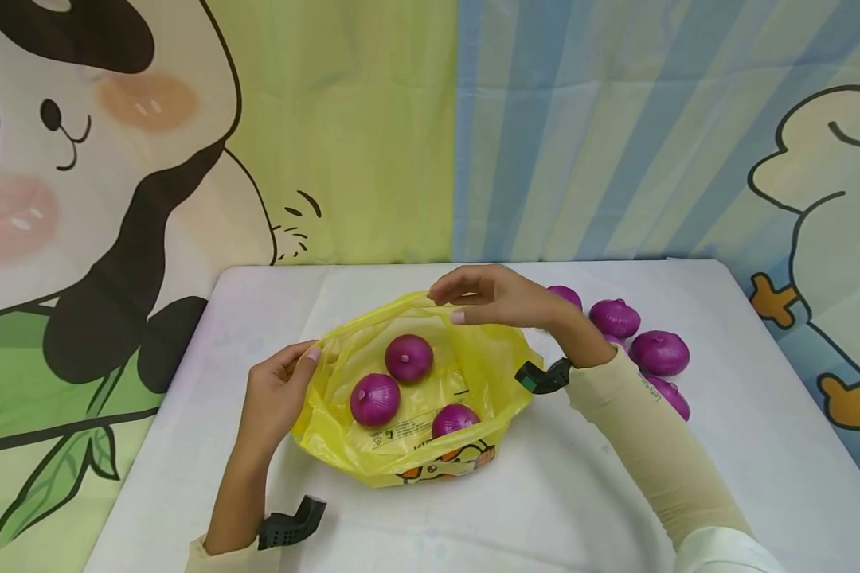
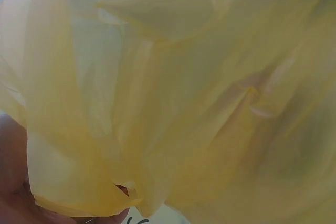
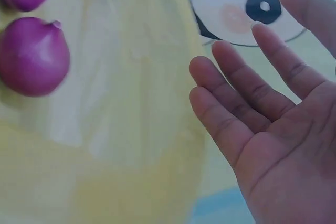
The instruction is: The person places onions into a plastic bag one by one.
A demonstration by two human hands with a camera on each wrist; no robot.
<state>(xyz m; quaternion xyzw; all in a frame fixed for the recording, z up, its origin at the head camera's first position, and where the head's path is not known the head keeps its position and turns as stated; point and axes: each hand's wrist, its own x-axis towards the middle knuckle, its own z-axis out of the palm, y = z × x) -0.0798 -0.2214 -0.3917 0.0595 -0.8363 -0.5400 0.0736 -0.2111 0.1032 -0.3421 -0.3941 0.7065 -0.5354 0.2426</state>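
The relation that counts here is sideways: the loose onions lie on the white table point(image 1: 430, 525) to the right of the yellow bag point(image 1: 351, 458), around the forearm of the right hand point(image 1: 505, 302) and well apart from the left hand point(image 1: 278, 388) — so the right is the nearer. The left hand pinches the bag's left rim between thumb and fingers; the right holds nothing, its fingers relaxed and apart above the far rim, though I cannot tell whether they touch the plastic. The bag's mouth faces up, its long axis running roughly left to right; the onions are round, with no marked long axis. Counted: 2 hands, 1 bag, 8 onions in view. Inside the bag are 3 — the rear onion point(image 1: 409, 358), the left onion point(image 1: 375, 400) and the front onion point(image 1: 455, 420), partly behind the near rim. Outside are 5: the farthest onion point(image 1: 564, 296), the upper onion point(image 1: 615, 318), the rightmost onion point(image 1: 660, 352), the nearest onion point(image 1: 675, 397) and a mostly hidden onion point(image 1: 611, 339); the sleeve point(image 1: 638, 438) may cover more.
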